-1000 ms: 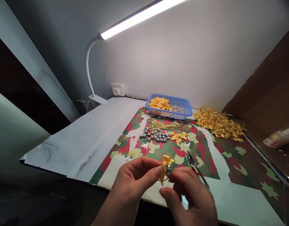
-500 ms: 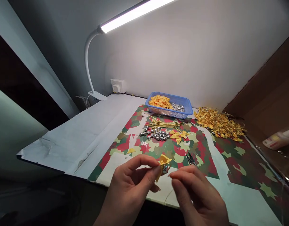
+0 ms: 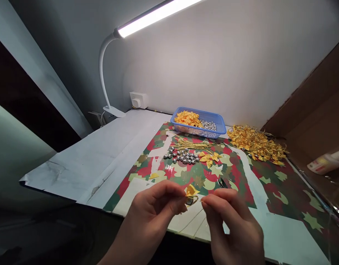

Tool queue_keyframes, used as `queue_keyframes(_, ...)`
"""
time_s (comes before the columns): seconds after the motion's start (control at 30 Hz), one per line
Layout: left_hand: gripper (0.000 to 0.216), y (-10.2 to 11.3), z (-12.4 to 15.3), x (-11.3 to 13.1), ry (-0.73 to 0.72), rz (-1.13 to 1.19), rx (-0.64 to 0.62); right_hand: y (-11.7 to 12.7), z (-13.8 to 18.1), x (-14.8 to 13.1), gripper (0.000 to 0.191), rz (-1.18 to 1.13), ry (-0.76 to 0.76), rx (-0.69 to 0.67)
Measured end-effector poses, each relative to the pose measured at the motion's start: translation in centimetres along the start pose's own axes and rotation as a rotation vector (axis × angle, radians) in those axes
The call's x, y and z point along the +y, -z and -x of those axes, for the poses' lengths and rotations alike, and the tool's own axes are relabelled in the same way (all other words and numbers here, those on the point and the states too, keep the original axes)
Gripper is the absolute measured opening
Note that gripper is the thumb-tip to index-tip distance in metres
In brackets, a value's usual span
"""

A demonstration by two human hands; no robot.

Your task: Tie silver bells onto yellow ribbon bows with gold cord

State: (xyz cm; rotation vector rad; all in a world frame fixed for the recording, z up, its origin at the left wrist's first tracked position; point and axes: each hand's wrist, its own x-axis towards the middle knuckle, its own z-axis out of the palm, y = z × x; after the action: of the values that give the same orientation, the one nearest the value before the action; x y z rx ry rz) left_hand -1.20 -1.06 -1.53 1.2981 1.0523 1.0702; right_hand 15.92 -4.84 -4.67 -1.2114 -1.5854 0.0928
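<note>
1. A yellow ribbon bow point(image 3: 191, 190) with a silver bell point(image 3: 189, 201) is pinched by the left hand point(image 3: 155, 211) above the table's front edge.
2. A thin gold cord point(image 3: 199, 200) is pinched between the right hand's point(image 3: 232, 224) fingertips.

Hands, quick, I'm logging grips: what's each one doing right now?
Left hand: pinched shut on the yellow bow with bell.
Right hand: fingertips pinched on a thin gold cord from the bow.

Small yellow ribbon bow point(image 3: 191, 190) with silver bell point(image 3: 189, 201)
</note>
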Motion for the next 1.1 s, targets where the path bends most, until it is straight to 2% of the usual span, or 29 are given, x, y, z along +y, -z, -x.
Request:
queue_keyframes(0.07, 0.007, 0.0, 0.2, 0.2, 0.001, -0.053, -0.045, 0.6, -0.7, 0.2, 0.023, 0.111, 0.125, 0.000)
queue_keyframes(0.17, 0.013, 0.0, 0.2, 0.4, -0.051, -0.152, -0.120, 0.9, -1.2, 0.3, 0.024, 0.199, 0.194, 0.032)
queue_keyframes(0.27, 0.017, 0.2, 0.0, 0.7, -0.129, -0.247, -0.162, 1.3, -1.1, 0.1, 0.022, 0.190, 0.122, 0.068)
queue_keyframes(0.33, 0.018, 0.5, -0.3, 0.9, -0.189, -0.317, -0.179, 1.6, -1.1, 0.1, 0.018, 0.063, -0.012, 0.029)
queue_keyframes(0.4, 0.021, 0.6, -0.5, 1.0, -0.263, -0.382, -0.203, 2.0, -1.4, 0.2, 0.011, -0.117, -0.193, -0.081)
queue_keyframes(0.47, 0.022, 0.7, -0.8, 1.2, -0.327, -0.439, -0.229, 2.3, -1.8, 0.4, 0.013, -0.265, -0.357, -0.247)
queue_keyframes(0.57, 0.023, 0.6, -0.9, 1.4, -0.377, -0.502, -0.282, 2.3, -2.4, 0.5, 0.020, -0.370, -0.456, -0.495)
queue_keyframes(0.63, 0.016, 0.5, -0.8, 1.6, -0.318, -0.496, -0.282, 2.1, -2.6, 0.4, 0.027, -0.420, -0.469, -0.547)
queue_keyframes(0.7, 0.012, 0.6, -0.7, 2.0, -0.185, -0.414, -0.248, 1.9, -2.6, 0.1, 0.033, -0.475, -0.500, -0.509)
queue_keyframes(0.77, 0.025, 0.6, -0.5, 2.4, -0.052, -0.297, -0.248, 1.9, -2.6, -0.3, 0.035, -0.516, -0.559, -0.464)
queue_keyframes(0.83, 0.032, 0.5, -0.5, 2.6, 0.036, -0.205, -0.304, 1.8, -2.5, -0.6, 0.037, -0.534, -0.599, -0.442)
queue_keyframes(1.0, 0.003, -0.4, -0.4, 2.2, 0.151, -0.039, -0.344, 1.5, -2.1, -1.1, 0.038, -0.525, -0.614, -0.386)
queue_keyframes(1.1, 0.010, -1.0, -0.3, 1.8, 0.193, 0.057, -0.350, 1.3, -1.9, -1.2, 0.036, -0.504, -0.579, -0.360)
